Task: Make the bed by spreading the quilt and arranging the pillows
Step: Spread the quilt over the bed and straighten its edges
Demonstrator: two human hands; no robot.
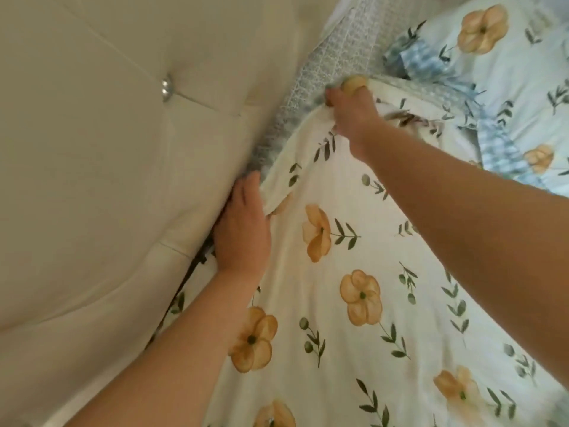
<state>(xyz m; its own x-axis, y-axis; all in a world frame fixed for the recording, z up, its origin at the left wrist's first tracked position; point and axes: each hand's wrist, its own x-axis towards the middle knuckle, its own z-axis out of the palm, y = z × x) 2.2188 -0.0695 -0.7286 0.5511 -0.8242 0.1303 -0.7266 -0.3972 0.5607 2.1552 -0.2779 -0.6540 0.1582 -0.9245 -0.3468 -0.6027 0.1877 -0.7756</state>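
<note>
As we lean in over the head of the bed, the cream tufted headboard (107, 155) fills the left of our view, with its one shiny button. Our left hand (243, 229) lies in the gap just beside the padding, fingers (248, 189) fairly straight along the top edge of the cream floral quilt (354, 303). Whether the thumb pinches the fold underneath, we cannot tell. We judge this hand is there to steer the edge up against the headboard. The quilt itself spreads from that edge down towards us, lying mostly flat over the bed. A grey lattice-patterned fabric (335, 60) shows between quilt and headboard. Further right, our right hand (351, 112) grips the same edge, fingers curled tight round a bunched fold, likely to draw it taut and level with the left. Beyond it lies a pale blue floral pillow (505, 66) with a gingham frill, not yet set in place.
</note>
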